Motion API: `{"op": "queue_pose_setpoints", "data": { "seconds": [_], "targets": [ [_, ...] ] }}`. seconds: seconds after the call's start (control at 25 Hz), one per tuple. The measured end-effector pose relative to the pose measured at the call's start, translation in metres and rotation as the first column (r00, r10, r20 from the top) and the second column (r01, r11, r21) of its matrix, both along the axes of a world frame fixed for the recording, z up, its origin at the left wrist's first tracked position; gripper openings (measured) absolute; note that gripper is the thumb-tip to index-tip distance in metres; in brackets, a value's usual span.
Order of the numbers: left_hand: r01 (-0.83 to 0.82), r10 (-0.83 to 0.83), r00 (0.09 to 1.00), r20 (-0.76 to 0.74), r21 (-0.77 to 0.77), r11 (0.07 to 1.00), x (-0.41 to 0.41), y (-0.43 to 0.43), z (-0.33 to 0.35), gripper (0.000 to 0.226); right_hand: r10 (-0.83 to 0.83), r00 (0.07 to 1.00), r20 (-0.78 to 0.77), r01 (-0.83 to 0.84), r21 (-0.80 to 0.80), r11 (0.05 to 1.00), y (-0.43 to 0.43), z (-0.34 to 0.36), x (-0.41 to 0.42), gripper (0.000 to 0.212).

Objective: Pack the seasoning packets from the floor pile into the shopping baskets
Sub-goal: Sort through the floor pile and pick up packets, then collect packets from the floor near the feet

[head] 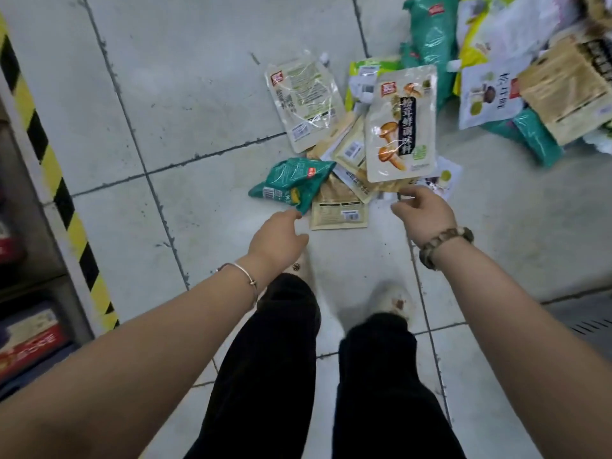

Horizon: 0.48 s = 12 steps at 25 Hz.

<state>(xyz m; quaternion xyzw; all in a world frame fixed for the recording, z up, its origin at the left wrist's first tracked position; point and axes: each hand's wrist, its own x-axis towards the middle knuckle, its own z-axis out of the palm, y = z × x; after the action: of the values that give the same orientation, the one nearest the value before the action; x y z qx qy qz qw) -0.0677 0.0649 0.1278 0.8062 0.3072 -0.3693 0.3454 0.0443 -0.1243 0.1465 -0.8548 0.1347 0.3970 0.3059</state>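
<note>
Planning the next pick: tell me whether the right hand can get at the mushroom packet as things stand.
Probably yes. The mushroom packet lies on top of the pile with nothing over it, and the right hand is just at its near edge.

Your left hand [278, 238] shows only its back, so its fingers [293, 216] are mostly hidden where they meet the corner of the green packet [291, 182], and you cannot tell whether they pinch it. Your right hand [425, 212] likewise hides whatever it touches below the mushroom packet [400, 124]. The tan packets [339, 210] lie mostly buried under those two, the far heap [516, 61] is cut off by the top and right edges, and the shelf [29, 339] at the left is cropped, its labels blurred.
</note>
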Motion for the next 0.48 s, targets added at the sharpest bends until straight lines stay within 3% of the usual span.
{"op": "queue_pose_setpoints", "data": {
  "seconds": [0.28,0.4,0.48],
  "targets": [
    [-0.090,0.075,0.990,0.117,0.133,0.987,0.013,0.050,-0.089,0.048,-0.110,0.950,-0.293,0.154,0.133,0.979,0.075,-0.118,-0.014,0.029],
    [-0.056,0.038,0.996,0.084,0.228,0.972,0.027,0.067,-0.131,0.065,-0.180,0.936,-0.303,0.226,0.127,0.966,0.086,-0.161,-0.013,0.031],
    [-0.045,0.043,0.999,0.014,0.205,0.978,0.036,0.074,-0.156,0.067,-0.187,0.939,-0.290,0.234,0.137,0.963,0.094,-0.179,-0.012,0.021]
  ]
}}
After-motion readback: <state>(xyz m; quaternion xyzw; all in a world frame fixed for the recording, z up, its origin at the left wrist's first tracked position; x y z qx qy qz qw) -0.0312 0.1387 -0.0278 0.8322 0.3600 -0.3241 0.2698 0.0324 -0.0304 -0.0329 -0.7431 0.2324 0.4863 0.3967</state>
